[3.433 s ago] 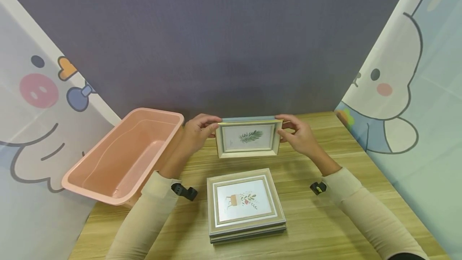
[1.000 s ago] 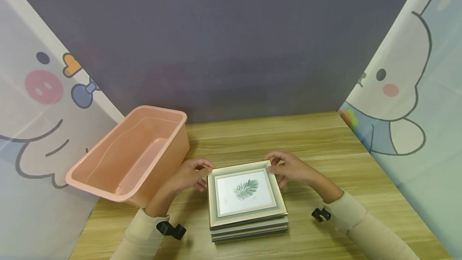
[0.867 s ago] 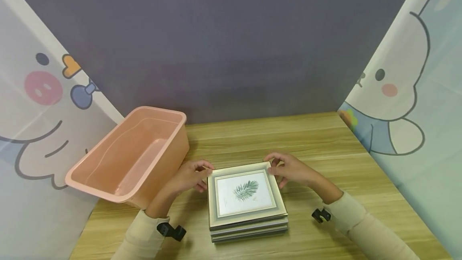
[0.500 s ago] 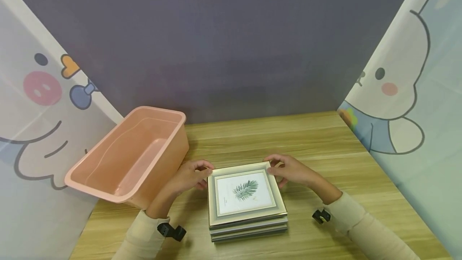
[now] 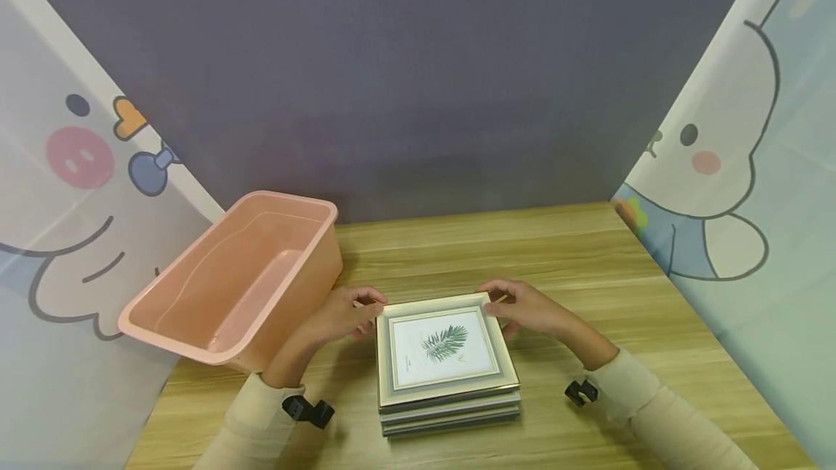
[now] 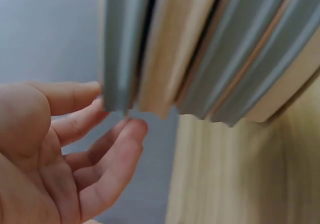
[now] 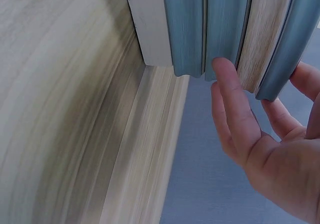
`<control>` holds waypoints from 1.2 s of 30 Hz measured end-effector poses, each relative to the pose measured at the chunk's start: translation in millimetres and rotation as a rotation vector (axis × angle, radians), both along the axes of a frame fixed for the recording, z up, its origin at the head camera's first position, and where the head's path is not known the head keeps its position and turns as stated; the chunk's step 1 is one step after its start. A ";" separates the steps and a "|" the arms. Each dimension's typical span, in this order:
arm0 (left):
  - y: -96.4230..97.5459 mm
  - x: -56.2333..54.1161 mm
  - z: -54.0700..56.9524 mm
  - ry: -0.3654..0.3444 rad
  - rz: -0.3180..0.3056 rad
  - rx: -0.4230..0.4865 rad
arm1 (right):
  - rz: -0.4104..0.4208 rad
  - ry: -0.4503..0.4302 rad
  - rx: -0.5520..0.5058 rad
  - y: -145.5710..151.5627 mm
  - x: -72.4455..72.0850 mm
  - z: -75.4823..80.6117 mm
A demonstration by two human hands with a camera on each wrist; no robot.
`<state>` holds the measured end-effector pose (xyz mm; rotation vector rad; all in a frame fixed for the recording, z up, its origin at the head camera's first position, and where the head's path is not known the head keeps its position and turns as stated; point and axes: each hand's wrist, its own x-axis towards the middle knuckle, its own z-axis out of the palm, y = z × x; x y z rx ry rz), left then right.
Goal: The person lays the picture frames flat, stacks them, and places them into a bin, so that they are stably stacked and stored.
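A pale gold picture frame with a green leaf print lies flat on top of a stack of similar picture frames near the table's front. My left hand pinches its far left corner, thumb on the upper face and index finger at the edge. At the far right corner, my right hand holds it the same way. Seen from the left wrist, the left fingers reach beside the blue-grey frame edges. In the right wrist view, a right fingertip touches the side of the stack.
An open pink plastic bin stands on the table to the left of the stack. The wood-grain table meets a dark grey panel at the back. Cartoon-printed panels enclose both sides.
Earlier, both hands held the leaf-print frame upright behind the stack. It has come down towards me and now lies on top. Over the last second, almost nothing has moved.
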<state>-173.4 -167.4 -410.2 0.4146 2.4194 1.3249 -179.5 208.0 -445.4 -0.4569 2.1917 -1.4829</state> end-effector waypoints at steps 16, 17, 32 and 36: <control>-40.8 11.6 68.5 0.335 0.267 -0.106 | -0.011 -0.002 0.005 0.6 -0.1 -0.1; -43.8 12.3 70.5 0.337 0.280 -0.101 | -0.011 -0.003 0.005 0.7 -0.1 0.3; -64.4 11.8 62.8 0.361 0.344 -0.296 | -0.010 -0.013 -0.006 0.2 0.1 0.1; -66.7 10.1 59.4 0.338 0.364 -0.338 | -0.004 -0.008 -0.011 0.4 -0.5 0.2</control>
